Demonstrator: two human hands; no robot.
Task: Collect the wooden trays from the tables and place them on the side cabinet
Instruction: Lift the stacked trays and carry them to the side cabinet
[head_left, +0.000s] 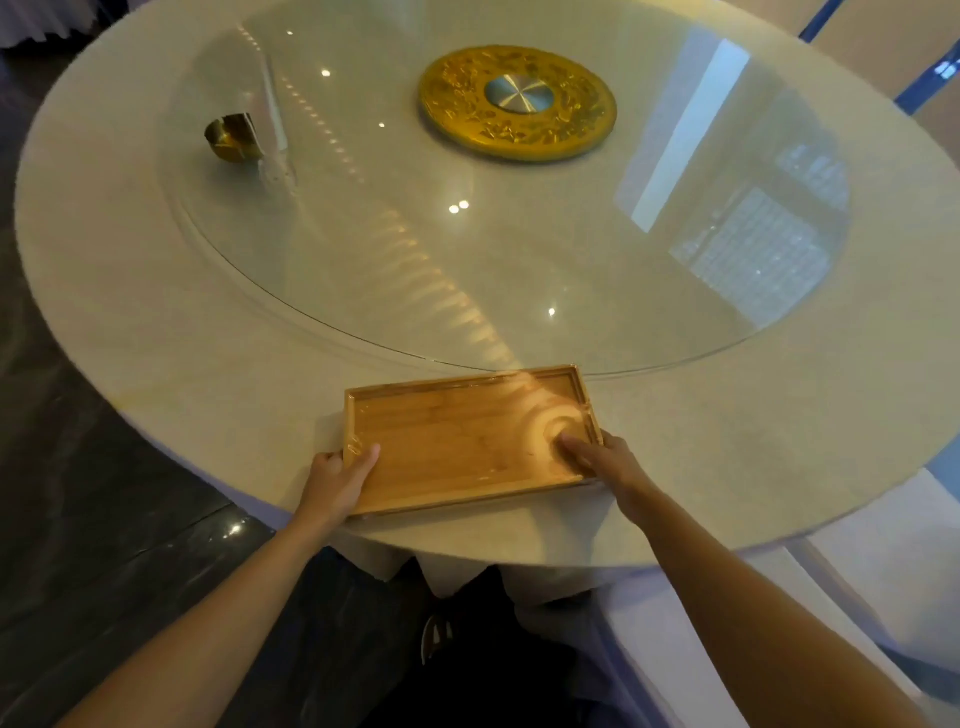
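Note:
A rectangular wooden tray (457, 441) lies flat at the near edge of a round table (156, 322) covered in a cream cloth. The tray holds nothing. My left hand (337, 478) grips its near-left corner, thumb lying inside the rim. My right hand (608, 462) holds the right short side, thumb pressed on the tray's floor and fingers hidden past the edge. The tray's far edge sits just under the rim of the glass turntable (519, 249).
A gold ornate disc (571, 130) with a steel hub sits at the turntable's centre. A small gold holder (231, 137) with a clear stand is at the far left. Dark glossy floor (104, 519) lies to the left; a white-covered chair (883, 571) is at the right.

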